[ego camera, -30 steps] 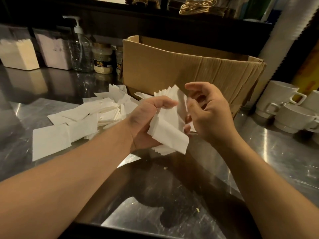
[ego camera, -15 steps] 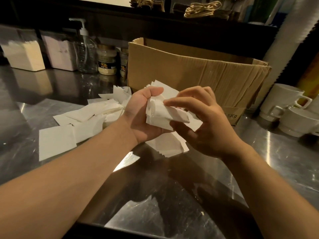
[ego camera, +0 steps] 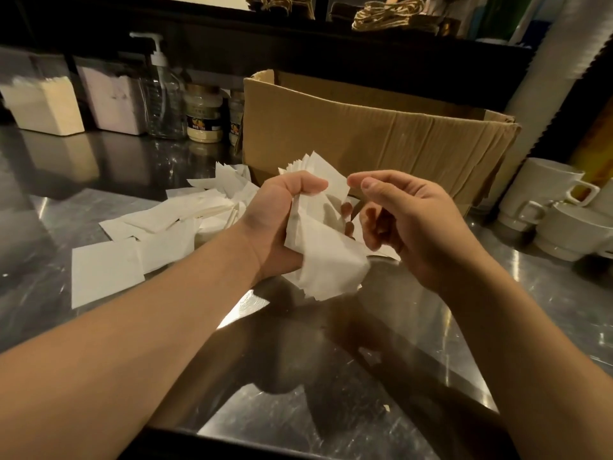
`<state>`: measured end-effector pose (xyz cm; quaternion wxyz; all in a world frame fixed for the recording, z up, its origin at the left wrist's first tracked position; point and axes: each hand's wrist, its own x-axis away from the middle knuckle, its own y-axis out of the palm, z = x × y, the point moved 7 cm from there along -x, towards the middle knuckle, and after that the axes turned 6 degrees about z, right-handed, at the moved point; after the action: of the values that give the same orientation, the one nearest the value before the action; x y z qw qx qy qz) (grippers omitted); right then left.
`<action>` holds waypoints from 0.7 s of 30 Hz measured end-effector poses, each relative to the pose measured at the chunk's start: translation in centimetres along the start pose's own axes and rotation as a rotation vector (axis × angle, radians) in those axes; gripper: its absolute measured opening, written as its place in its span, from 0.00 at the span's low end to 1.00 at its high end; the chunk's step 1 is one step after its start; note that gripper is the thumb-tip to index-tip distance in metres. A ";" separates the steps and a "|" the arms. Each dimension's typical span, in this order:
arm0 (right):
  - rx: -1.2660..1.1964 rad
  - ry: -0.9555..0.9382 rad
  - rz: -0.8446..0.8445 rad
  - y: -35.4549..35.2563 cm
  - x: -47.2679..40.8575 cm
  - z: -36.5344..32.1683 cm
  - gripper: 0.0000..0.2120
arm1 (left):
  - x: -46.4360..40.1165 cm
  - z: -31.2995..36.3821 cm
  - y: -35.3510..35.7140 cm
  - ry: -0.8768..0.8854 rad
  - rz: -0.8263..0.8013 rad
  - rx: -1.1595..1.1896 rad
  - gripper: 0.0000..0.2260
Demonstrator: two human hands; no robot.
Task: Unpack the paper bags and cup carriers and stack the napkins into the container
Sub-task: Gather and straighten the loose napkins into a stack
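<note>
My left hand (ego camera: 282, 220) grips a thick bundle of white napkins (ego camera: 326, 260) above the steel counter, thumb curled over the top, the bundle fanned out above and below the fist. Just to its right, my right hand (ego camera: 404, 220) hovers with loosely curled fingers and holds nothing; its fingertips are close to the bundle's edge. More loose white napkins (ego camera: 159, 234) lie scattered on the counter to the left. Two clear containers (ego camera: 46, 104) holding stacked napkins stand at the back left.
An open cardboard box (ego camera: 374, 134) stands right behind my hands. A pump bottle (ego camera: 164, 91) and small jars (ego camera: 203, 114) sit left of it. White cups (ego camera: 550, 207) are stacked at the right. Paper bags with twine handles (ego camera: 388, 14) lie on the upper shelf.
My right hand was pressed onto the bundle half a second ago; it has let go and drawn back to the right. The left hand still holds the napkins.
</note>
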<state>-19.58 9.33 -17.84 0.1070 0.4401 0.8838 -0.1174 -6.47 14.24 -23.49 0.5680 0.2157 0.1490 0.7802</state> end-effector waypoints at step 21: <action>0.524 -0.887 -0.073 3.0 2.5 -1.5 0.17 | 1.0 0.3 0.4 -0.061 -0.017 0.121 0.17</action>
<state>-18.77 13.47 -17.49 0.3534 0.3291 0.7093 -0.5136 -6.94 15.02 -22.85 0.5647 0.2720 0.1807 0.7580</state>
